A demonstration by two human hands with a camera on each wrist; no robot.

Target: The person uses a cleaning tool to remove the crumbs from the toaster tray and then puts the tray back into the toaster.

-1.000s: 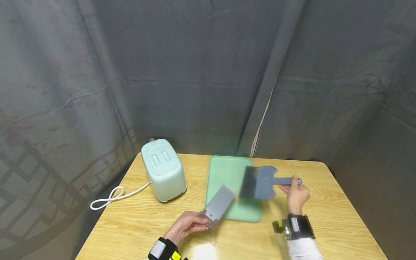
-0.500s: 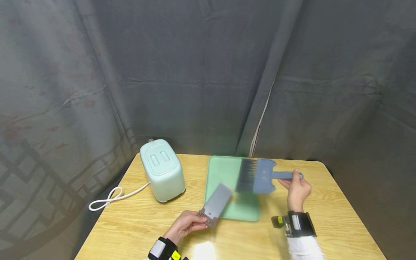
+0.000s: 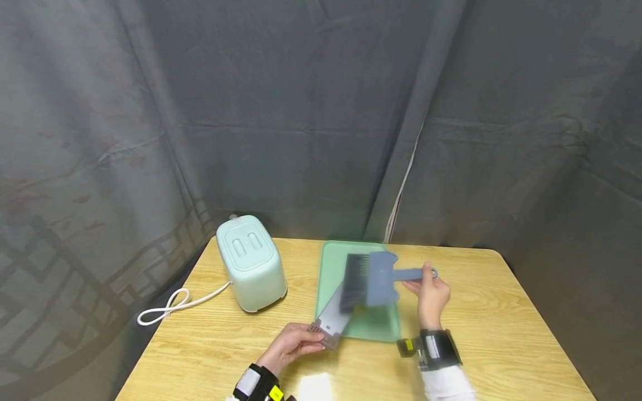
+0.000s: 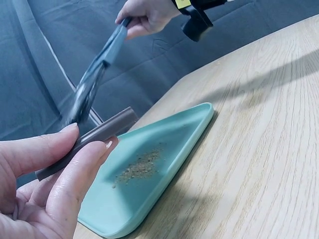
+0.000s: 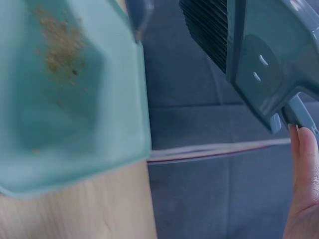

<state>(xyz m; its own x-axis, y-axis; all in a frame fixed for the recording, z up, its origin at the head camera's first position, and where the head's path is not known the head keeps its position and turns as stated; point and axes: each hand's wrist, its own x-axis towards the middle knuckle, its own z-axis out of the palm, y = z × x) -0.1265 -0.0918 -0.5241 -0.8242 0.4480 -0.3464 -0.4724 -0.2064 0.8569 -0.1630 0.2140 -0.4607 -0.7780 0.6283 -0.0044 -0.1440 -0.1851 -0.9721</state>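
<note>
In the head view my left hand [image 3: 293,344] pinches the slotted end of a flat grey crumb tray [image 3: 332,316] between thumb and fingers. It slants up over the near part of a mint-green tray [image 3: 386,329]. My right hand [image 3: 431,301] grips the handle of a blue-grey brush [image 3: 383,278] with dark bristles. Those bristles overlap the crumb tray's far end in the head view and look blurred in the left wrist view. Brown crumbs [image 4: 142,167] lie scattered on the green tray below, also plain in the right wrist view.
A mint-green toaster [image 3: 251,262] with a lid on top stands at the table's left, its white cord [image 3: 173,306] looped over the left edge. Grey curtains [image 3: 301,111] hang right behind the wooden table [image 3: 501,334].
My right hand first lifted the brush slightly away, then brought it left, so the bristles now cover the crumb tray's far end. The left hand and crumb tray stay nearly still.
</note>
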